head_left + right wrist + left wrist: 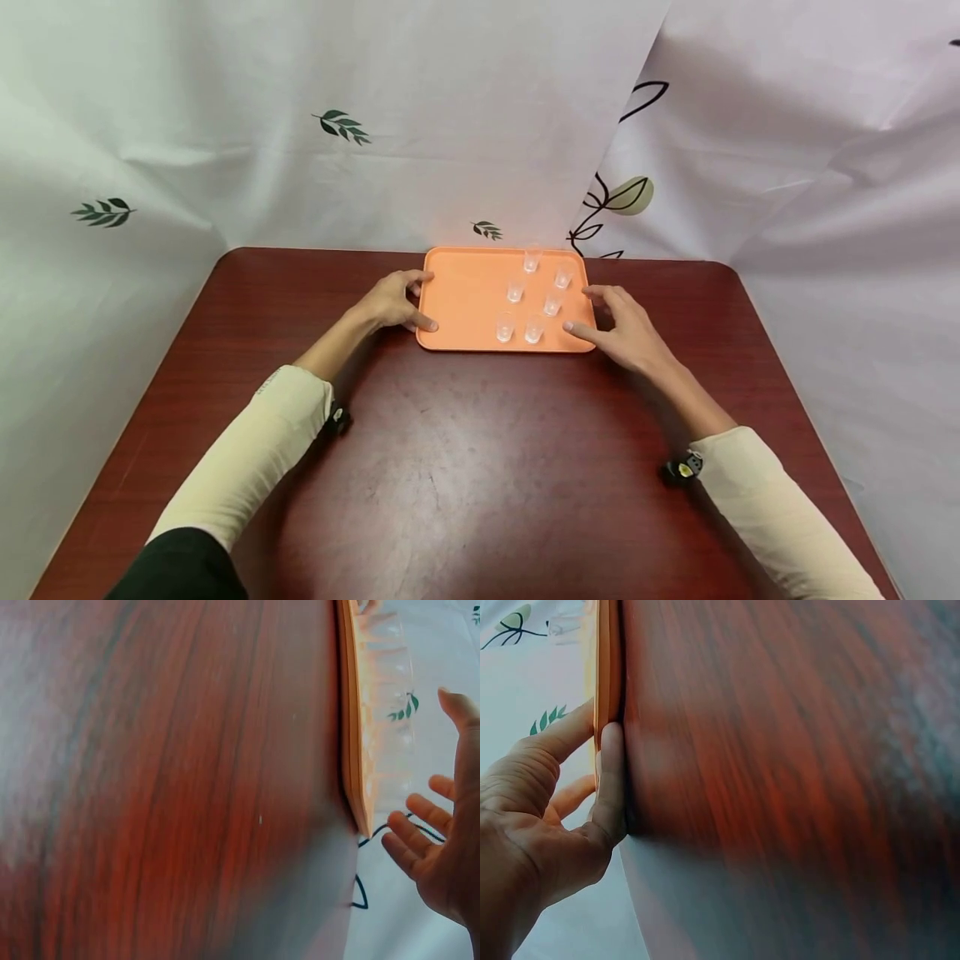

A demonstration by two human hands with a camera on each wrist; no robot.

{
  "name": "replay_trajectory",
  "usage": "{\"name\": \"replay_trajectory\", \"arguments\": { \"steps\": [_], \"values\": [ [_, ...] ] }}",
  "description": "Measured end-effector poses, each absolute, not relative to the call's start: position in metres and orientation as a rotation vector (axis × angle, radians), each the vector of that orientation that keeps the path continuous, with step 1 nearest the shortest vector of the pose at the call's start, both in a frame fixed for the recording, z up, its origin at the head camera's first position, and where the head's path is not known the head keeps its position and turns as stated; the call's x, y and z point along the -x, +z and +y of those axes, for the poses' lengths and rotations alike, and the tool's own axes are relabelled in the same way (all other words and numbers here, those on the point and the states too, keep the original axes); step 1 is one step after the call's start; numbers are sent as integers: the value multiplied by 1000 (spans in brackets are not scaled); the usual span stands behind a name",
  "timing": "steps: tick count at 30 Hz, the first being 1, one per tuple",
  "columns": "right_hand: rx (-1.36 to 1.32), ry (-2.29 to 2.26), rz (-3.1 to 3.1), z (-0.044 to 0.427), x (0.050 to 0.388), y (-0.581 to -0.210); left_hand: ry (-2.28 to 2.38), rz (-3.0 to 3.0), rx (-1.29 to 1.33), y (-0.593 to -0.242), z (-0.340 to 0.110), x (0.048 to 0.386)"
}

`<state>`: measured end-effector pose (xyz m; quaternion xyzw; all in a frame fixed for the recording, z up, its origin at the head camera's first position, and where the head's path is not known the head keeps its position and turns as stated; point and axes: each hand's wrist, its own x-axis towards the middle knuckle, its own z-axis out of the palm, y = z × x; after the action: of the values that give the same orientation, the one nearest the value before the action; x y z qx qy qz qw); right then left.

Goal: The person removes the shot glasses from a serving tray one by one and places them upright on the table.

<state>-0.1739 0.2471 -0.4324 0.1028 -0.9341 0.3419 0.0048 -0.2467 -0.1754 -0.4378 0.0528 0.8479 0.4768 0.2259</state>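
An orange tray point(465, 287) lies at the far side of the dark red table. Several small clear cups point(514, 290) stand on it, mostly on its right half. My left hand point(393, 300) grips the tray's left end, its thumb over the rim. In the left wrist view the left hand's fingers point(611, 761) meet the tray's edge point(609, 660). My right hand point(622, 327) hovers at the tray's right end with thumb and fingers spread. In the right wrist view the right hand point(442, 840) is apart from the tray point(352, 720) and holds nothing.
A white cloth point(450, 125) with leaf prints hangs right behind the table's far edge and along both sides. The glossy table top point(480, 467) stretches between the forearms. A small dark device point(682, 469) sits at the right wrist, another point(339, 418) at the left.
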Motion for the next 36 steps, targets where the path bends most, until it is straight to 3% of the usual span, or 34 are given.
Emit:
{"name": "replay_trajectory", "arguments": {
  "steps": [14, 29, 36],
  "values": [
    [-502, 1444, -2864, 223, 171, -438, 1170, 2380, -137, -430, -170, 251],
    [-344, 1899, -2739, 193, 171, -450, 1160, 2398, -142, -433, -169, 251],
    [-291, 1910, -2707, 189, 168, -455, 1158, 2391, -147, -431, -169, 251]
  ]
}}
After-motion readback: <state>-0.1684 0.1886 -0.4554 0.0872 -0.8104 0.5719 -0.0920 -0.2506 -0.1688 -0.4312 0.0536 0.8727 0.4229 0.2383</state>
